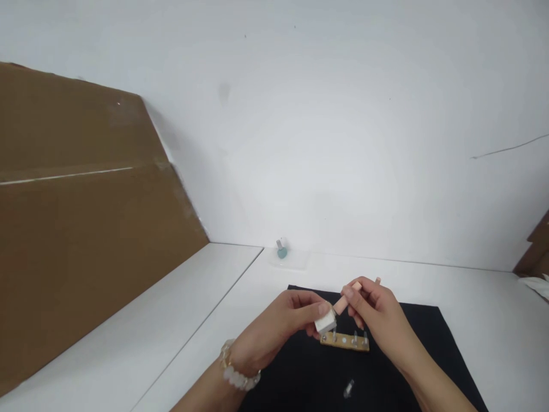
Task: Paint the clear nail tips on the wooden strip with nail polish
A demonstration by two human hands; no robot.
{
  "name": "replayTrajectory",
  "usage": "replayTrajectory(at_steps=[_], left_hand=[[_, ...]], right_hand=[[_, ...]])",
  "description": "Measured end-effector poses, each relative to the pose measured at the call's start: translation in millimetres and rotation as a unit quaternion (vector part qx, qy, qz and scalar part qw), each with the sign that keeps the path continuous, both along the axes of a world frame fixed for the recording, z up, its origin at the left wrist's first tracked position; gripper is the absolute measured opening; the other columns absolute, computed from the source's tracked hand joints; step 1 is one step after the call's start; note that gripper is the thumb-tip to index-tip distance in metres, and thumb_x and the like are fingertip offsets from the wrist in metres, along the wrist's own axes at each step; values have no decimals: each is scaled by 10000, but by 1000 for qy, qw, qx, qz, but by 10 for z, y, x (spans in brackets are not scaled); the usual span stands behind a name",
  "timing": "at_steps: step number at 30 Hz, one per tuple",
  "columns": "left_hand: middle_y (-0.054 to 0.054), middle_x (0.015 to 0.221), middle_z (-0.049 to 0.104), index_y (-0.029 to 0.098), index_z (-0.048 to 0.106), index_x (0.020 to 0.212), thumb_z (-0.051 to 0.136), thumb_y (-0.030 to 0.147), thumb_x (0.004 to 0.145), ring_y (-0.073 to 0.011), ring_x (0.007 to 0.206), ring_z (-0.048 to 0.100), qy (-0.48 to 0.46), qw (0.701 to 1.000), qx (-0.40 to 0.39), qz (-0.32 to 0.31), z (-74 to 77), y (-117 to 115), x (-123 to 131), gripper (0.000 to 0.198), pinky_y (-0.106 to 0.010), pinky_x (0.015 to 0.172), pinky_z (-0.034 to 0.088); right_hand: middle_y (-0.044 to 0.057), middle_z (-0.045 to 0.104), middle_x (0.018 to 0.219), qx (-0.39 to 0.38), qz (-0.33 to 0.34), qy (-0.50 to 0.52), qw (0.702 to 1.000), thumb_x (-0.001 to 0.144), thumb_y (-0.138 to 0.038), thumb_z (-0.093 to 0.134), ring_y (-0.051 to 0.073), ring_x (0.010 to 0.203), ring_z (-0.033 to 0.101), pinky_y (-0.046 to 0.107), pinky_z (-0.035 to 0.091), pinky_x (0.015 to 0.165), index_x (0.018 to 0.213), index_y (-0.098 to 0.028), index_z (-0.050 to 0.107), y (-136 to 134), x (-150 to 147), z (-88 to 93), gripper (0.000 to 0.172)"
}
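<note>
My left hand [302, 309], with a beaded bracelet on its wrist, is closed around a small white block [325, 321]. My right hand [371, 300] pinches a flat peach-coloured stick [342, 305], whose lower end meets or nearly meets the block; I cannot tell if they touch. A thin peach tip shows behind the right fingers, and whether it belongs to the same stick is unclear. Below the hands a yellowish strip [344, 341] with several clear upright pieces on it lies on a black mat [309, 372]. Closer to me on the mat is a small clear piece [349, 388].
A small bottle-like thing [281, 249], blue-green with a grey top, is on a clear sheet [295, 261] near the white wall [343, 143]. Brown cardboard [86, 229] stands on the left. A seam crosses the white table [193, 320]. Something white [534, 285] lies at the far right.
</note>
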State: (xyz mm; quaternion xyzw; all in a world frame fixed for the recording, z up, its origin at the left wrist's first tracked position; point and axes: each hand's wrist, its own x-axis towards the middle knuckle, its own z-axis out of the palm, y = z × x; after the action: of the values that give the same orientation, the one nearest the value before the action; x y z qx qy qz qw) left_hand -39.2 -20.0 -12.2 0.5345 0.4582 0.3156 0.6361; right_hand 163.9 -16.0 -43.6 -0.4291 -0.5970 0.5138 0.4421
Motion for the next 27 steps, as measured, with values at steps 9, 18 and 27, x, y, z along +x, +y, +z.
replayTrajectory(at_steps=[9,18,27], left_hand=[[-15,804,716,162,781,869,833,447,766,-177,760,600,39,997,62,20,-71,-11,19,307,-302,727,463],[-20,857,721,174,669,944,813,417,761,-180,749,663,-18,994,96,43,-482,-4,-26,337,-321,712,533],[-82,1050,767,244,566,974,633,387,874,-291,1076,715,138,955,202,170,-987,298,-180,187,-438,995,514]], right_hand=[[-9,645,713,10,-5,5,1000,916,-668,636,105,542,475,249,405,563,834,-190,678,20,3,-24,487],[-2,649,729,35,-52,25,998,929,-657,631,118,559,508,256,422,570,869,-195,696,47,14,-30,470],[31,676,760,44,-121,54,990,904,-655,664,125,569,500,272,457,570,834,-190,704,52,102,38,472]])
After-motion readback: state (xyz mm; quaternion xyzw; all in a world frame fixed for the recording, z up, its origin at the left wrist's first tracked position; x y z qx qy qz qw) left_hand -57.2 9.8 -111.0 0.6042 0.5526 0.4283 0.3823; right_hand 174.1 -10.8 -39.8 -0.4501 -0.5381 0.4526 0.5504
